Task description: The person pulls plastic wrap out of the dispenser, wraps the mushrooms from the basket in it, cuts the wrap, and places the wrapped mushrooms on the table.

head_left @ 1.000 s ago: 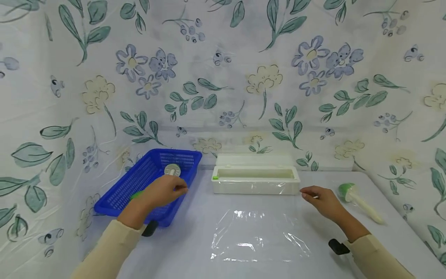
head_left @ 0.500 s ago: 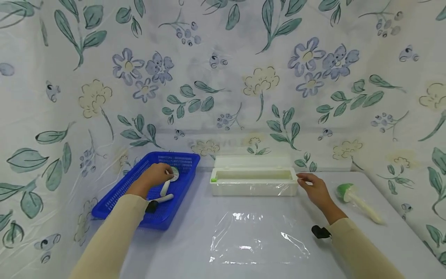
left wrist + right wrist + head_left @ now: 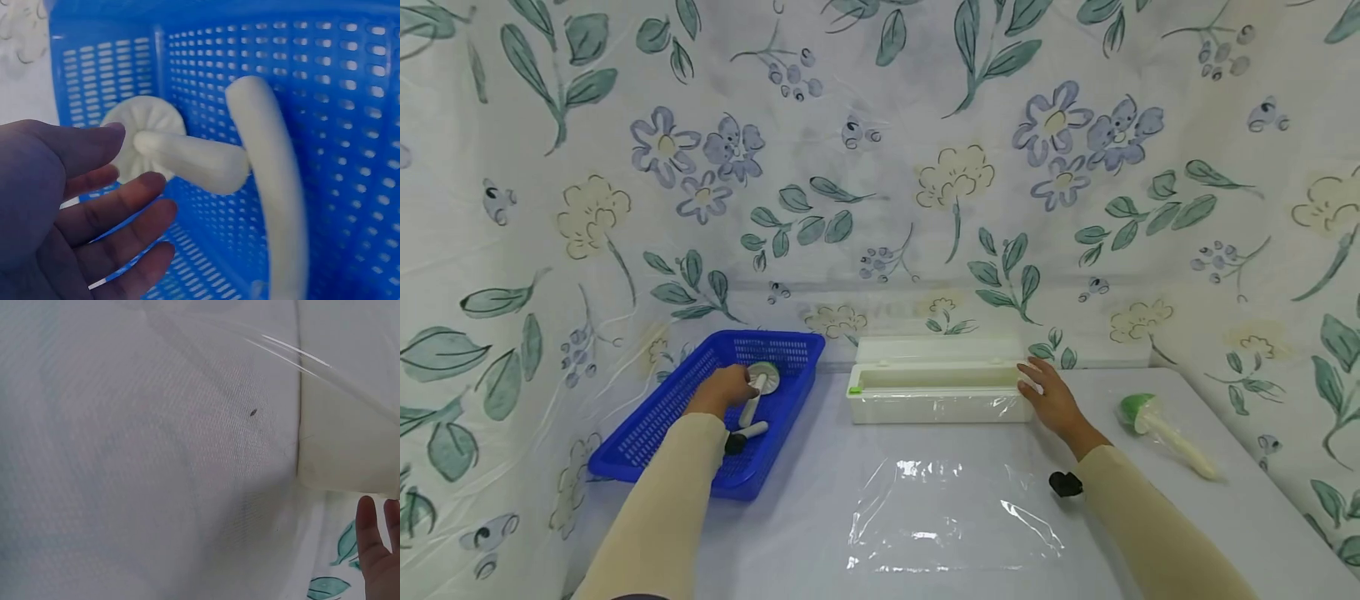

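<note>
My left hand [image 3: 724, 390] reaches into the blue perforated basket [image 3: 808, 392]. In the left wrist view its thumb and fingers are loosely spread around the near side of a mushroom [image 3: 215, 164] with a pale gilled underside and a thick stalk. Beside it in the basket lies a second pale stalk [image 3: 272, 169], its cap out of view. My right hand [image 3: 1054, 400] is at the right end of a white cling film dispenser [image 3: 940, 408], fingers extended at its edge. The dispenser's lid stands raised. A sheet of clear film [image 3: 955, 521] stretches from its front over the table.
On the right of the white table [image 3: 1120, 533] lies a green-capped mushroom [image 3: 1172, 437] wrapped in clear film. A floral-patterned sheet [image 3: 880, 208] hangs behind and to the sides of the table. A black wrist device [image 3: 1065, 483] hangs below my right wrist.
My left hand has moved back and down into the basket, up to the mushroom. My right hand has shifted left to the dispenser's end. The view has drifted slightly.
</note>
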Demonstrator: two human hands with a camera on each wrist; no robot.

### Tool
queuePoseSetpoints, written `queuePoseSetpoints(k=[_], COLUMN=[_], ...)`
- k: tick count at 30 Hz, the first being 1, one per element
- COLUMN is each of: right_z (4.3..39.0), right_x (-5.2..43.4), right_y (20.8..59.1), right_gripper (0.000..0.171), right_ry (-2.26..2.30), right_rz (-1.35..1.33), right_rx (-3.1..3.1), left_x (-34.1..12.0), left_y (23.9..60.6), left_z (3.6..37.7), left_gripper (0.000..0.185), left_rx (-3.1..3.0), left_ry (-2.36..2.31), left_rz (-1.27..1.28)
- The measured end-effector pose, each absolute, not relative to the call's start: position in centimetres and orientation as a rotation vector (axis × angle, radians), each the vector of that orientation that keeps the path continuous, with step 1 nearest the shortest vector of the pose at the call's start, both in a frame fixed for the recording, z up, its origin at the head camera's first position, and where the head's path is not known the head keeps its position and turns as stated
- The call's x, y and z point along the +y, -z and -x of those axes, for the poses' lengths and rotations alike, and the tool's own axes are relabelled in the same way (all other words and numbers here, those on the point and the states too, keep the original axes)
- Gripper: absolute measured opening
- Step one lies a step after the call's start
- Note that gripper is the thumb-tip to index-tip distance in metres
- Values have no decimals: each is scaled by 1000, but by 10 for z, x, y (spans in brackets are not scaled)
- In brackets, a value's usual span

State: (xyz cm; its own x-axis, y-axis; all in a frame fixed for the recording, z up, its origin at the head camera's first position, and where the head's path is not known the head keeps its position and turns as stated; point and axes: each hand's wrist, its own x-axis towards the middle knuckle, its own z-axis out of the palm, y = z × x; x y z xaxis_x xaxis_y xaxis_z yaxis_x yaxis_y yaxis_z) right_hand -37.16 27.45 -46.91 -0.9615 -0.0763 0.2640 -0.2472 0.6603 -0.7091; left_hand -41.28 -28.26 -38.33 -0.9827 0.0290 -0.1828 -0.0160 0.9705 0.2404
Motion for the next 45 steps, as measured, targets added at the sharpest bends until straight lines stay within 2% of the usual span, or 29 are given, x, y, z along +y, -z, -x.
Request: queuePoseSetpoints(k=[9,15,23,33,45], right_z=[369,370,368,369,368], right_x=[276,276,277,276,276], right_y=[470,473,474,476,473], right_gripper=[54,56,58,60,61], right_ry=[-1291,-1327,-1291,-1355,-1382], right_rz=[-162,-143,-136,-119,-97], right_rx=[-2745,-2733,-2738,-2743,-2720], left_x=[-292,-293,-289,-291,-296], left_y=[395,401,407,416,397], left_z=[410,412,419,424,416], left_gripper=[36,33,43,37,39], left_rx=[2936,2906,2875,2861,2949], left_ry=[-345,-492,-569,-632,-804], left_rz=[32,81,78,85,-53])
